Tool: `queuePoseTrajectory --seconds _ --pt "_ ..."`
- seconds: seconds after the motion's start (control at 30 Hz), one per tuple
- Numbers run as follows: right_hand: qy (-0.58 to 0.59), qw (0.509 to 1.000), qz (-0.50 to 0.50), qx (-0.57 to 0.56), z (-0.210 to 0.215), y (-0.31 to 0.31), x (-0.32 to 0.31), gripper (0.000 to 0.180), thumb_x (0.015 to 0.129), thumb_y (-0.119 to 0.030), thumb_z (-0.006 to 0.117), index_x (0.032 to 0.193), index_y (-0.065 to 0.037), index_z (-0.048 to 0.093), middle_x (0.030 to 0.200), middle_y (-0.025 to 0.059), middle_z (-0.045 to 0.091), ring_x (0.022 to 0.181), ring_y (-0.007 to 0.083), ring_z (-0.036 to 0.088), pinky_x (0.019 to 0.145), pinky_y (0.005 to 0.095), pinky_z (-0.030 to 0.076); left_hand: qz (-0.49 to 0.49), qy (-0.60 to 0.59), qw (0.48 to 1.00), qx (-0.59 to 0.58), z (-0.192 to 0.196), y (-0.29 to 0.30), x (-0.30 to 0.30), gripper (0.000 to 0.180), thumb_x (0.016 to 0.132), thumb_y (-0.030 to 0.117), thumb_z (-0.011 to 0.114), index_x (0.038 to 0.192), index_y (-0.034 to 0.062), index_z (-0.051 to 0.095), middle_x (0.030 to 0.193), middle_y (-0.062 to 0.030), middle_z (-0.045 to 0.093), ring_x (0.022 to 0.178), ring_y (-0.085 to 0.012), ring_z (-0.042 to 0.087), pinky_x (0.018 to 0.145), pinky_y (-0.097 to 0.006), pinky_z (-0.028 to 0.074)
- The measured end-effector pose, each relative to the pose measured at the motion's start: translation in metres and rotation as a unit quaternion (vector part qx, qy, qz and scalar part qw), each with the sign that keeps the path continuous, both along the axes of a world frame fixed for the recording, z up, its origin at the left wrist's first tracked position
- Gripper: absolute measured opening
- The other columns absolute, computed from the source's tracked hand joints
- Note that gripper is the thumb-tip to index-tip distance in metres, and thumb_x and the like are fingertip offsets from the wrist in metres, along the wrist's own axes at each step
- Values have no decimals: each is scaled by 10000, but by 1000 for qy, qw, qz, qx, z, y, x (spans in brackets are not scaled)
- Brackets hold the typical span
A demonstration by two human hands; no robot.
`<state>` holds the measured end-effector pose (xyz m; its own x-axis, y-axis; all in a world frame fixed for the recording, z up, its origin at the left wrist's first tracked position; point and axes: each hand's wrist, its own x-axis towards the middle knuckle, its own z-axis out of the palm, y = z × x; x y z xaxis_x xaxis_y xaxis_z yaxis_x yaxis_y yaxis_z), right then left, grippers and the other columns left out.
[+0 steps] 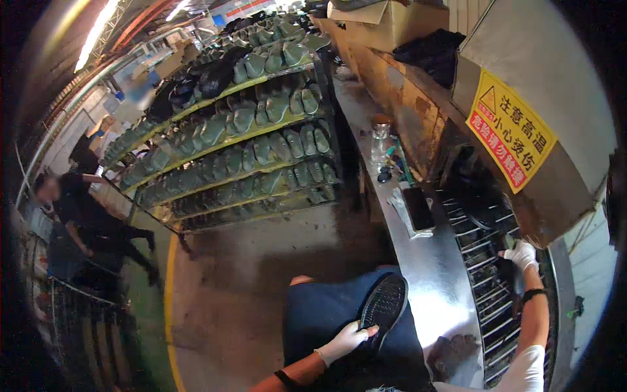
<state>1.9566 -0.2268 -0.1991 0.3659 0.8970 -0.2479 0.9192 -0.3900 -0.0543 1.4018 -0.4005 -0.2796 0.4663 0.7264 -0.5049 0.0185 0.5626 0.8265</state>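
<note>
You're mid-unload: 1 sole parked on your lap, the other hand out on the conveyor.

Your left hand [345,340] curls over the heel of the black rubber tread-patterned shoe sole [384,304] on your dark apron. Your right hand [522,254] closes loosely on a dark piece [508,269] on the metal roller conveyor [486,307]; next you'd want a firmer grip, I reckon.

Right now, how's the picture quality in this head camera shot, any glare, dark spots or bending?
In the head view, strip lights at upper left blow out to glare; the metal bench shows pale sheen. Corners fall to black, and the shoe racks bow with the fisheye. The conveyor by the right hand lies in shadow; the sole under the left hand shows its tread clearly.
</note>
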Motion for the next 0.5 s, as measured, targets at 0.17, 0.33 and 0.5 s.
queuePoseTrajectory --seconds 0.17,0.33,0.5 --pt "247 912 -105 310 -46 -87 -34 916 609 -364 863 1347 15 475 1217 185 636 1097 300 625 968 341 461 13 47 999 22 38 -1 -11 357 972 336 610 1106 7 645 924 25 611 839 -104 510 788 -278 452" --pt "53 973 -155 162 4 -93 -72 738 663 -397 806 1234 4 566 1102 236 669 1050 381 637 912 401 477 59 -18 994 91 62 -9 -17 428 959 211 606 1324 13 502 1154 -55 598 980 -128 531 894 -309 456" --pt "558 801 -150 160 25 -130 -123 550 743 -274 829 1190 -25 627 1035 5 649 897 142 579 816 284 462 166 226 900 334 89 -10 -39 456 940 101 596 1370 8 477 1268 -131 577 1122 -217 564 994 -343 435"
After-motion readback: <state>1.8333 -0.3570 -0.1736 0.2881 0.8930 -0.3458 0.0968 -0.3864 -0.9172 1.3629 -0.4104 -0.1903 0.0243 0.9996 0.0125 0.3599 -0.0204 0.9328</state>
